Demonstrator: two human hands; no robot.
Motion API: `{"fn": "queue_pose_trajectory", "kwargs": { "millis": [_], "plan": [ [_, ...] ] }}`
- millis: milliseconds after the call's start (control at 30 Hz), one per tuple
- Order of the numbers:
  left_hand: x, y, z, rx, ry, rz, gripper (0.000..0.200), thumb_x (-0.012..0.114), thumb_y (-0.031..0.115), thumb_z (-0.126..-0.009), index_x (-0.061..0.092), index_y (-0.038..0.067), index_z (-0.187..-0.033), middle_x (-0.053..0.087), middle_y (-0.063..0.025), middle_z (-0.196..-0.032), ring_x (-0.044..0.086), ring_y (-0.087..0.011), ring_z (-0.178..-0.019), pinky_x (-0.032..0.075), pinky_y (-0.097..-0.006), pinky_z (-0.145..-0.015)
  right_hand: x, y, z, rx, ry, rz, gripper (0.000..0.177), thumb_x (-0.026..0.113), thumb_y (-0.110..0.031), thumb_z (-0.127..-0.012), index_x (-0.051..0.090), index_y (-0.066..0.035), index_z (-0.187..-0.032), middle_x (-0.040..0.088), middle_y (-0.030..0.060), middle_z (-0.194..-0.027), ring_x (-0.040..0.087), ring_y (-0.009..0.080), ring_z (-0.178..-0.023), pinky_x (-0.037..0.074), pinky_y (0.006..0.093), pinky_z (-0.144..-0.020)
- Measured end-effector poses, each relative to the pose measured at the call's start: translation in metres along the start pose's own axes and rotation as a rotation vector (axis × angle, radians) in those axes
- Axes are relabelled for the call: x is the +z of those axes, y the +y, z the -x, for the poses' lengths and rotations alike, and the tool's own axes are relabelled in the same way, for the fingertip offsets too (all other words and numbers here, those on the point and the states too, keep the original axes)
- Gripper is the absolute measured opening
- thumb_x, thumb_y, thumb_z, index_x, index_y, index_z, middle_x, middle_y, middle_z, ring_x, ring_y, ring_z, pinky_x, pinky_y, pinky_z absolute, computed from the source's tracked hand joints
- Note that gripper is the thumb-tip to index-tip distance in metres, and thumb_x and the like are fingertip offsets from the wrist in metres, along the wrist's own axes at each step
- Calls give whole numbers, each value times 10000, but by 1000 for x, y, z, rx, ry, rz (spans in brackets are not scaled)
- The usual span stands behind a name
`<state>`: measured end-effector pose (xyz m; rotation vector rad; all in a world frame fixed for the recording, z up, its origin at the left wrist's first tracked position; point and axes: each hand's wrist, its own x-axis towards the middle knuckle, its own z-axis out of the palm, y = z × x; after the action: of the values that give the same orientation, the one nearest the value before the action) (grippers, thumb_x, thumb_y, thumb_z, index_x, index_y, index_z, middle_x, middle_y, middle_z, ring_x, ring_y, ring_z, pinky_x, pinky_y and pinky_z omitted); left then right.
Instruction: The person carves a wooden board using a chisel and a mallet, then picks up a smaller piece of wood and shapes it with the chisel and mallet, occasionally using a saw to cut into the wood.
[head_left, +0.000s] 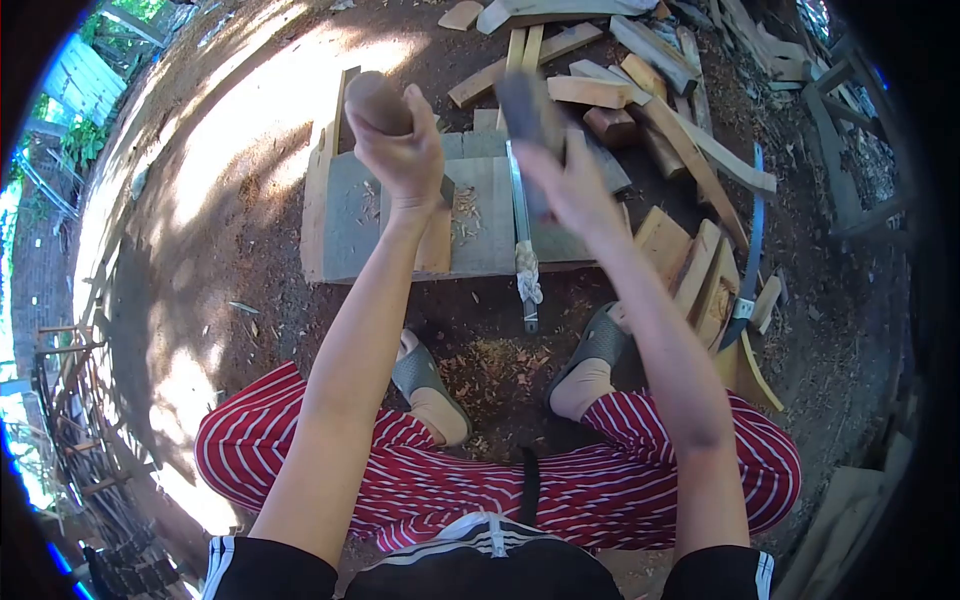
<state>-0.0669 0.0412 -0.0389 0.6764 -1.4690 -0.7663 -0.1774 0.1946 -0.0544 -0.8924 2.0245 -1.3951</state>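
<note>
In the head view, the left hand is raised over the left part of a low wooden bench, its fingers wrapped around a brown, round-ended piece that looks like wood. The piece sticks out above the fist, its rounded end toward the far side of the bench.

The right hand is level with it, over the right part of the bench, and blurred. It is closed on a dark piece, too smeared to name, which points away from the body. The two held pieces are apart.

Partly behind the left wrist, a wooden block sits on the bench; whether the wrist touches it, I cannot tell. Shavings are scattered beside the block. A long, narrow metal bar lies across the bench near the right hand, its wrapped near end jutting past the edge.

Right of the bench, cut wood lies in a loose heap, with a long blade on the ground beyond it. The person sits with knees spread, in striped trousers, sandals on both feet near the bench.
</note>
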Motion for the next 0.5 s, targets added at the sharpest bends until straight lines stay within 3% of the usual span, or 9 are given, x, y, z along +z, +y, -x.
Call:
{"fn": "queue_pose_trajectory", "kwargs": {
  "millis": [33,100,167,200,267,300,333,400,500],
  "plan": [
    [2,4,0,64,21,-8,321,708,171,-868,539,-10,-1073,673,-126,-852,685,-212,-719,541,-318,-665,-12,-59,-1,-60,16,-95,742,684,-546,-793,514,25,-1236,657,231,-982,677,305,-914,534,407,-786],
    [3,4,2,141,32,-57,321,707,166,-865,539,-4,-1079,669,-129,-835,688,-225,-716,541,-326,-666,-33,-137,-4,-537,-20,-86,713,684,-505,-809,516,32,-1247,658,167,-894,668,253,-773,548,393,-696],
    [5,4,1,190,32,-99,318,710,158,-857,538,13,-1082,669,-140,-817,705,-263,-736,540,-343,-673,-8,-222,37,-824,399,-24,525,567,-345,-936,400,92,-1175,608,162,-811,604,168,-634,516,307,-541],
    [7,3,1,190,39,-88,318,710,158,-857,538,13,-1082,669,-140,-817,705,-263,-736,540,-343,-673,-15,-219,30,-833,401,-14,525,567,-345,-936,400,92,-1175,608,162,-811,604,168,-634,516,307,-541],
    [8,2,0,291,40,-111,321,716,136,-827,537,21,-1067,676,-148,-826,713,-288,-764,538,-346,-675,-28,-199,8,-897,36,351,659,672,-464,-830,538,20,-1256,680,165,-855,692,262,-706,557,426,-640],
    [4,-1,3,257,-47,-172,311,715,111,-791,532,27,-1029,676,-161,-822,716,-309,-767,539,-351,-672,-18,-188,16,-747,28,638,545,678,-491,-826,607,-54,-1144,673,98,-739,665,229,-621,536,403,-595],
    [5,3,1,267,-40,-164,311,715,111,-791,532,27,-1029,676,-161,-822,716,-309,-767,539,-351,-672,-8,-181,19,-730,40,884,555,654,-384,-849,563,-16,-1255,707,192,-832,720,275,-653,578,377,-563],
    [11,9,0,183,-43,-76,298,709,107,-784,512,32,-994,669,-171,-803,710,-332,-756,540,-364,-664,-22,-197,5,-586,-123,1007,570,650,-371,-843,543,-69,-1314,714,193,-898,733,270,-734,595,361,-648],
    [8,9,9,104,-55,-60,299,706,104,-780,501,32,-985,666,-178,-788,707,-350,-760,539,-373,-657,-25,-218,8,-640,-202,587,545,648,-513,-860,622,-36,-1121,692,82,-725,682,211,-568,527,332,-489]
  ]
}}
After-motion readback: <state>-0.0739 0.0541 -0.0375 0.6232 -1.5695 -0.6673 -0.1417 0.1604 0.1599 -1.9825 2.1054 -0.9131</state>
